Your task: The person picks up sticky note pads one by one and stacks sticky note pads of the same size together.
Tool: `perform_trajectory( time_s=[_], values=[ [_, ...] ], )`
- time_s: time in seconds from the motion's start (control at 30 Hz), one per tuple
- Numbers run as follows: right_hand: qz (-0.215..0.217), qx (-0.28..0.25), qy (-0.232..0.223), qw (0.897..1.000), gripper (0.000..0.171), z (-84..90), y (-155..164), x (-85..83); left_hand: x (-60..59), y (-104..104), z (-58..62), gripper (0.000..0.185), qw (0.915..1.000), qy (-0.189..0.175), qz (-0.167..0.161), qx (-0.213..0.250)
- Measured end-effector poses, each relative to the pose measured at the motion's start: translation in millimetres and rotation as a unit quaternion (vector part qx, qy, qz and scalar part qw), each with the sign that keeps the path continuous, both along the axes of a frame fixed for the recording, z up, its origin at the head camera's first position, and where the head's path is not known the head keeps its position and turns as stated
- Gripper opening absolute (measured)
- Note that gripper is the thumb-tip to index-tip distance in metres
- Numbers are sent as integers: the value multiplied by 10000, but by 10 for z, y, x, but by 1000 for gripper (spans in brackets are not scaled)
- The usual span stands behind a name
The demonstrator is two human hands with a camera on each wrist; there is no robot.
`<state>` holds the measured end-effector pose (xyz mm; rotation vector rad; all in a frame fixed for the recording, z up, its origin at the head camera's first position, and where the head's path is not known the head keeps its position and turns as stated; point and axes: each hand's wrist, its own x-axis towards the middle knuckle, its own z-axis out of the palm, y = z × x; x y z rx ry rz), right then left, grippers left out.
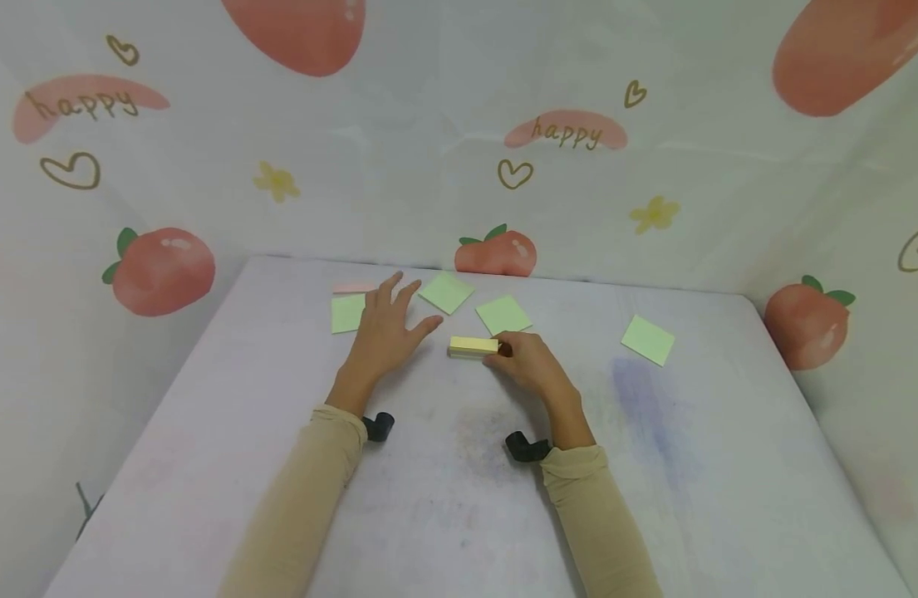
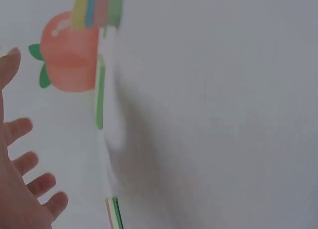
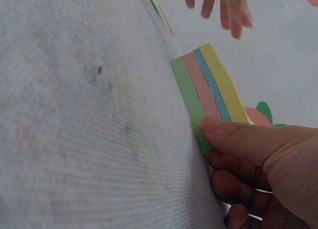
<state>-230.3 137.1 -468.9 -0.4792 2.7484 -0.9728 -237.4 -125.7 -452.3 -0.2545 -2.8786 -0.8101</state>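
A thick sticky note pad (image 1: 473, 347) with a yellow top stands just above the table or on it. Its edge shows bands of green, pink, blue and yellow in the right wrist view (image 3: 202, 85). My right hand (image 1: 532, 364) pinches the pad's right end between thumb and fingers. To the left, my left hand (image 1: 387, 336) hovers with fingers spread and holds nothing. Beneath and behind it lies a green sticky note pad (image 1: 346, 314), partly hidden by the hand, with a pink strip (image 1: 351, 288) at its far edge.
Two green note pads, one at the back (image 1: 446, 293) and one nearer (image 1: 503, 316), lie beyond the held pad. Another green pad (image 1: 648, 340) lies farther right. A patterned cloth wall (image 1: 429, 191) rises behind the white table (image 1: 444, 515). Each wrist carries a black camera mount (image 1: 527, 447).
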Motion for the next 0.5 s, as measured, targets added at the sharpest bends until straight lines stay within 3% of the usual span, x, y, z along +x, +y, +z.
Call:
perform_trajectory(
  time_s=[0.2,0.5],
  values=[
    [62,-5,-20,10000,18,5,5,8,-105,-197,56,89,9956,-53,233,-906],
    [41,-26,-31,10000,17,27,3,4,-303,-458,149,92,9873,-375,440,-1480]
  ],
)
